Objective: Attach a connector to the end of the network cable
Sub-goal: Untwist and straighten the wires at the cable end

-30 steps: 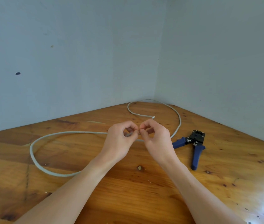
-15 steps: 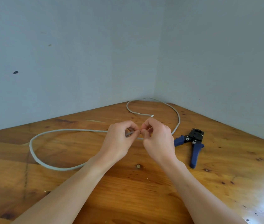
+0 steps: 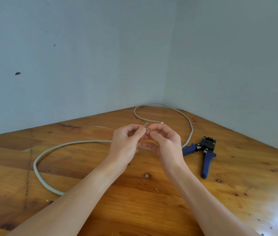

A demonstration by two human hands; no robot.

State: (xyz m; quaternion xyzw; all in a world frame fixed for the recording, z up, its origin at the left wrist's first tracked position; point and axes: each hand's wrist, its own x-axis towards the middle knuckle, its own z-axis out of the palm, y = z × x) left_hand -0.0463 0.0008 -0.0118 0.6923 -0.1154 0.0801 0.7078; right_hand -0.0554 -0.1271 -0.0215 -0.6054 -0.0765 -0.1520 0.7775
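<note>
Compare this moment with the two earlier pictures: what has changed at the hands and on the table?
The left hand and right hand have drawn slightly apart, so short coloured wire ends now stick up from the left fingers; the right fingertips touch them. The grey network cable and blue-handled crimping tool lie as before on the wooden table.

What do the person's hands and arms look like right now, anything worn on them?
Both the left hand and the right hand are bare: no gloves, rings, watch or wristbands show. Both forearms are uncovered to the frame's bottom edge; no sleeve is in view.
</note>
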